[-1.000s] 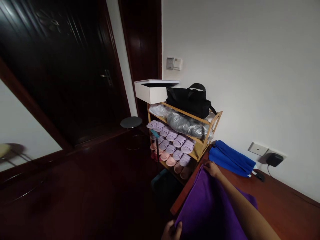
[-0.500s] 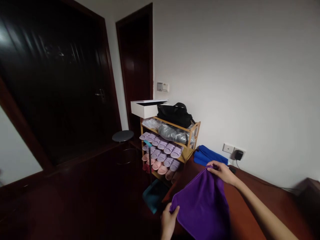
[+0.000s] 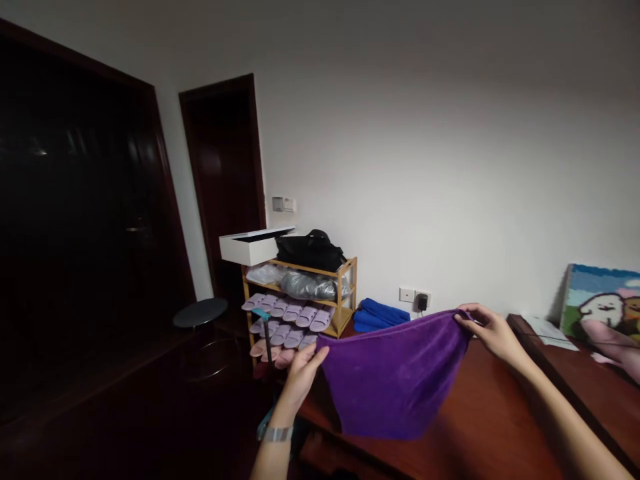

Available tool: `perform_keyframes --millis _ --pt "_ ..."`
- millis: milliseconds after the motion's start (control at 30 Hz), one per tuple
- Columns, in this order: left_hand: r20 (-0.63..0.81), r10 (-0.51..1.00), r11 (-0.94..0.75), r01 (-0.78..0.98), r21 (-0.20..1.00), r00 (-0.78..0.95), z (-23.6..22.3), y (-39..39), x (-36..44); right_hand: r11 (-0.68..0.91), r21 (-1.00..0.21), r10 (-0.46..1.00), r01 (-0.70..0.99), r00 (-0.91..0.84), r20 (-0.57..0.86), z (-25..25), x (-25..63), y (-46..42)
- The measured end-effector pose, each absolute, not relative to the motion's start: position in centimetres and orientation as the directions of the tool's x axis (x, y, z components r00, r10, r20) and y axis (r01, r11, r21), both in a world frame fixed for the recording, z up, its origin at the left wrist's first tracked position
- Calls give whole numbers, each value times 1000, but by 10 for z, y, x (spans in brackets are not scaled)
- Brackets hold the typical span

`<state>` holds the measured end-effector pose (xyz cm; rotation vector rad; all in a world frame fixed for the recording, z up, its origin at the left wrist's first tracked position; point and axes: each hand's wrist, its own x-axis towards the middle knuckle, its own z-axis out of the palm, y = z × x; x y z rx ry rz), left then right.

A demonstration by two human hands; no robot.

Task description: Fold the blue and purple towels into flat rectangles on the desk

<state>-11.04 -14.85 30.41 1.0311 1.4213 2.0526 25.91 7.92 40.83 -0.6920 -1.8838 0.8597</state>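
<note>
A purple towel (image 3: 395, 380) hangs stretched between my two hands above the reddish-brown wooden table (image 3: 493, 413). My left hand (image 3: 303, 373) pinches its upper left corner, thumb on the near side. At the upper right corner, my right hand (image 3: 487, 330) grips the cloth between thumb and fingers. The top edge sags slightly and slopes up to the right, and the lower part drapes freely. Behind it, folded blue towels (image 3: 380, 315) lie on the far end of the table by the wall.
Left of the table stands a shoe rack (image 3: 345, 293) with slippers (image 3: 295, 313), a black bag (image 3: 310, 250) and a white box (image 3: 250, 250) on it. A round stool (image 3: 200, 312) is farther left. A colourful picture (image 3: 605, 300) leans at the right.
The purple towel has been lifted and spread wider, its top edge now closer to level. My hands have moved apart and the left one is raised. The view has turned right.
</note>
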Motion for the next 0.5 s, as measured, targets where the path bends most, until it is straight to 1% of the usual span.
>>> perform_keyframes --millis 100,233,367,500 --pt "381 730 -471 -14 882 -567 341 -138 -95 596 -799 784 79 -270 559 409 284 63" --pt "429 674 -523 21 852 -602 366 -126 -78 571 -821 816 22 -122 565 402 304 48" --pt "459 627 -537 78 840 -630 368 -119 -68 579 -815 814 13 -59 577 387 316 34" --pt "450 642 -517 84 852 -621 359 -124 -62 605 -791 793 87 22 609 370 332 13"
